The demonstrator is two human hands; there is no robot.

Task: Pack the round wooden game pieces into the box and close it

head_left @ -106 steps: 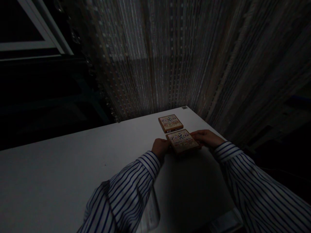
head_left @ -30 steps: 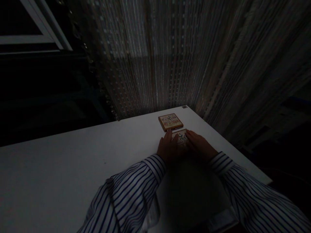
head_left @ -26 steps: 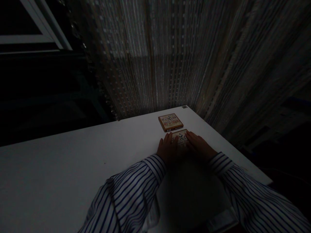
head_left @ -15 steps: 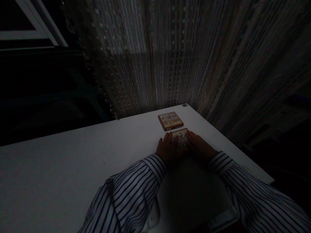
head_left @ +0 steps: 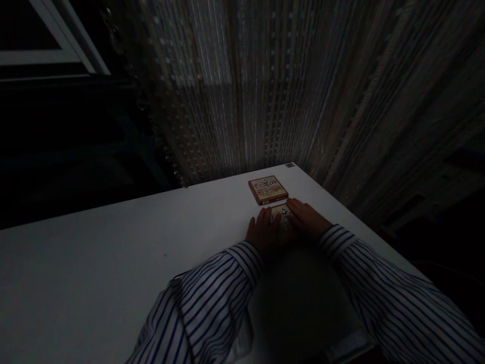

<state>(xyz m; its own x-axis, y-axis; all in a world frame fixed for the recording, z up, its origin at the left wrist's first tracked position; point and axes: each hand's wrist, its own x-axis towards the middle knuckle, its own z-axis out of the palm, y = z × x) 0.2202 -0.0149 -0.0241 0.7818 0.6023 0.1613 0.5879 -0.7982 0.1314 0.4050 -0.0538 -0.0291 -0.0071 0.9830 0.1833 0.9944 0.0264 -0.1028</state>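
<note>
Two flat square printed boxes lie on a white table (head_left: 113, 263) near its far right corner. The far box (head_left: 268, 189) lies free. The near box (head_left: 282, 212) is mostly covered by my hands. My left hand (head_left: 263, 232) rests flat on its left part, fingers stretched out. My right hand (head_left: 306, 218) lies flat on its right part, fingers extended. Both wrists wear blue-striped white sleeves.
A curtain of hanging strands (head_left: 265, 86) falls just behind the table's far edge. A pale window frame (head_left: 64, 55) shows at the upper left. The room is dim, and the table's right edge (head_left: 364, 227) drops into darkness.
3.5 s ago my hands gripped the near box by its sides; since then they moved onto its top and lie flat. In the last second they barely shifted.
</note>
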